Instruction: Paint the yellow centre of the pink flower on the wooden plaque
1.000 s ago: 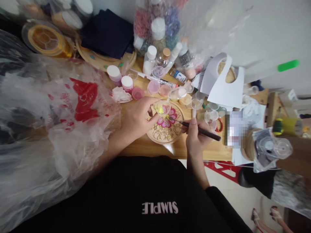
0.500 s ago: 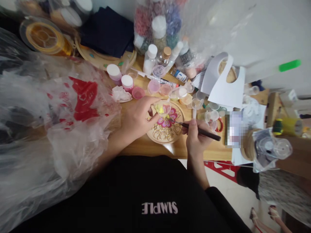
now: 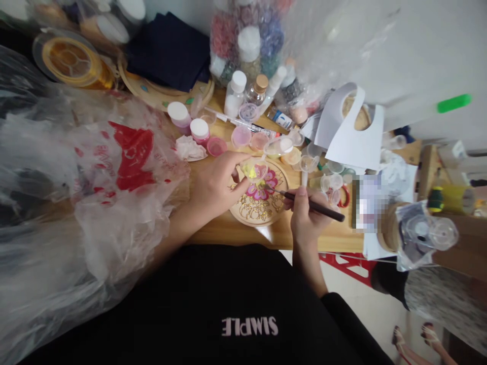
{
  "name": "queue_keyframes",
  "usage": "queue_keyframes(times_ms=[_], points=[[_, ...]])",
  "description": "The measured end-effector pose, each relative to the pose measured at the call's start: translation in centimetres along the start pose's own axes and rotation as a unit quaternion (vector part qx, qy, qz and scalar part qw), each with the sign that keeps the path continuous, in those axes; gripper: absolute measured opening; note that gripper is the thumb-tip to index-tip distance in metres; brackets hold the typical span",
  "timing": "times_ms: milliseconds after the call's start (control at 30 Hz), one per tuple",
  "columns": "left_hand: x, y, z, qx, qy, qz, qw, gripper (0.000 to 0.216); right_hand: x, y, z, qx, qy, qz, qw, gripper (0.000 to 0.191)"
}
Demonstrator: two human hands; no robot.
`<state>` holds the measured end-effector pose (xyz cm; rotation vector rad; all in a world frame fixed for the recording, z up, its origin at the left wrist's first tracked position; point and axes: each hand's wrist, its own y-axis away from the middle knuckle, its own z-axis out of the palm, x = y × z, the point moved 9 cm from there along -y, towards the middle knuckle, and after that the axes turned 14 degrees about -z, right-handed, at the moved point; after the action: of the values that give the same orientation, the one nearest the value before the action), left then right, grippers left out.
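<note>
My left hand (image 3: 218, 185) pinches a small clear plastic cup (image 3: 260, 170) between thumb and fingers. Yellow paste-like material lies inside the cup, tilted over the upper left of a round wooden disc (image 3: 255, 221). On that disc is a pink flower (image 3: 271, 178) with a yellowish centre, above gold outlined curls. My right hand (image 3: 306, 213) grips a small spatula (image 3: 323, 209) with a dark handle and thin metal shaft. Its tip meets the flower near the centre; whether it touches the surface I cannot tell.
Small cups of pink and orange material (image 3: 242, 136) stand behind the disc, with white-capped jars (image 3: 178, 114) and bottles (image 3: 235, 94) around them. A crumpled plastic bag (image 3: 125, 203) fills the left. White cut paper (image 3: 353, 139) stands at the right. Another person's feet (image 3: 429, 332) show lower right.
The spatula's tip has shifted very slightly left on the flower, with my right hand following. My left hand and the cup look unmoved.
</note>
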<state>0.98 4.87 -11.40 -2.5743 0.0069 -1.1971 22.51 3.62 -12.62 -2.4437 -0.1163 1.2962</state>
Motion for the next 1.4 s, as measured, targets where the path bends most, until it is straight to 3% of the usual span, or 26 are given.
queue_keyframes(times_ms=[267,500,933,1400], points=[[0.2,0.1,-0.3,0.011,0.027,0.008,1.0,0.037,0.0,0.0,0.3,-0.01,-0.001,-0.003,1.0,0.031],[0.4,0.1,-0.4,0.017,0.011,0.012,1.0,0.036,-0.8,-0.1,-0.6,0.033,-0.001,-0.026,0.999,0.035],[0.0,0.1,0.1,0.007,-0.006,0.004,1.0,0.036,0.4,0.5,-0.5,0.025,0.007,0.005,1.0,0.036],[0.1,0.1,0.1,0.007,0.009,0.015,1.0,0.034,0.0,0.3,-0.2,0.007,0.001,0.0,1.0,0.03]])
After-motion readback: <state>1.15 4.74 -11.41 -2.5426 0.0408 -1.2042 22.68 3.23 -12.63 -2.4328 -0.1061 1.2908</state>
